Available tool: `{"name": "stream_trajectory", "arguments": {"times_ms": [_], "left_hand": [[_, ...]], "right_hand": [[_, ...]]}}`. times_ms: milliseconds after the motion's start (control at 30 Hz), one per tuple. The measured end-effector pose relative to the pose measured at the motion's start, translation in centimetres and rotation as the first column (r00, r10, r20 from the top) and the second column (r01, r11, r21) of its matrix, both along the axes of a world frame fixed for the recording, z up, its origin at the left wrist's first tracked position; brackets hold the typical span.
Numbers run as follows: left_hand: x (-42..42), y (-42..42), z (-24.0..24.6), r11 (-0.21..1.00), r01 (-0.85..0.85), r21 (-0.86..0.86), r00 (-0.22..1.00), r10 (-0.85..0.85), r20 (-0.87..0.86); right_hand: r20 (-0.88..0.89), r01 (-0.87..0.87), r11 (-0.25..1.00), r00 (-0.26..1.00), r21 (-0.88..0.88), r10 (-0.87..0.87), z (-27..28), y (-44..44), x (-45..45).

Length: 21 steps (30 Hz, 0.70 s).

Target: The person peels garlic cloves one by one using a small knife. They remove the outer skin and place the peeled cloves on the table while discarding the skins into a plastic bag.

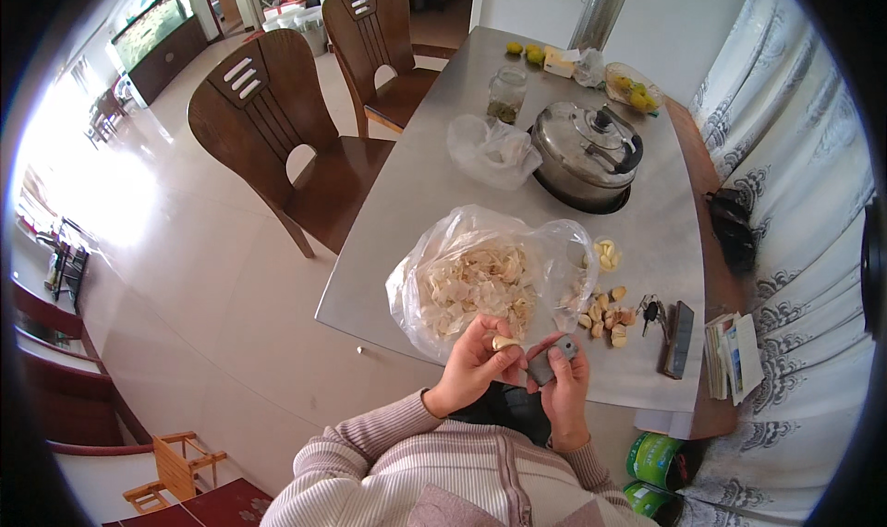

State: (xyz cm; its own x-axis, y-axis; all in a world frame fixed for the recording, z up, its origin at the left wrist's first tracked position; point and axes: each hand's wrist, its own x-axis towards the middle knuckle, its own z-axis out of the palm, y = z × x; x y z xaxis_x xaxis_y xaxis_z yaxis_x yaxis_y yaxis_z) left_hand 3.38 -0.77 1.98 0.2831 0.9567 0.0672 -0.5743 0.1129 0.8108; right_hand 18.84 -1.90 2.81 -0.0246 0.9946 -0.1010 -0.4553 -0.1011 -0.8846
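My left hand (466, 371) pinches a garlic clove (506, 343) between thumb and fingers. Beside it, my right hand (569, 395) grips a small flat grey tool (542, 370) with a hole at one end; I cannot tell its exact kind. Both hands are close together over the table's near edge. Just beyond them, a clear plastic bag (409, 298) stands spread wide, filled with dry garlic skins (478, 284). To its right lies a loose group of unpeeled garlic cloves (610, 317). Pale peeled cloves (607, 255) sit behind those, apparently in a small clear container.
A lidded steel pot (585, 153) sits in the metal tabletop (416, 174). Near it are a crumpled plastic bag (493, 151) and a glass jar (508, 94). Keys (650, 311) and a phone (679, 340) lie at right. Wooden chairs (270, 111) line the left side.
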Motion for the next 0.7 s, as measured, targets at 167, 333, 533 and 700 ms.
{"name": "stream_trajectory", "arguments": {"times_ms": [167,333,533,700], "left_hand": [[-0.2,0.5,-0.3,0.992,-0.12,0.047,0.956,0.128,-0.263],[-0.3,0.6,-0.5,0.988,-0.108,-0.106,0.972,0.082,-0.221],[-1.7,0.5,-1.4,0.92,0.093,-0.381,0.996,-0.087,0.031],[-2.0,0.7,-1.4,0.879,0.152,-0.452,0.985,-0.093,0.148]], "right_hand": [[0.043,-0.042,0.999,0.998,0.007,0.042,0.5,0.3,-0.6],[0.208,-0.002,1.0,0.978,0.024,-0.003,0.3,0.7,-1.4],[0.333,0.052,0.996,0.94,0.071,-0.073,-0.4,0.8,-2.0],[0.409,0.056,0.995,0.909,0.087,-0.087,-0.8,0.7,-2.3]]}}
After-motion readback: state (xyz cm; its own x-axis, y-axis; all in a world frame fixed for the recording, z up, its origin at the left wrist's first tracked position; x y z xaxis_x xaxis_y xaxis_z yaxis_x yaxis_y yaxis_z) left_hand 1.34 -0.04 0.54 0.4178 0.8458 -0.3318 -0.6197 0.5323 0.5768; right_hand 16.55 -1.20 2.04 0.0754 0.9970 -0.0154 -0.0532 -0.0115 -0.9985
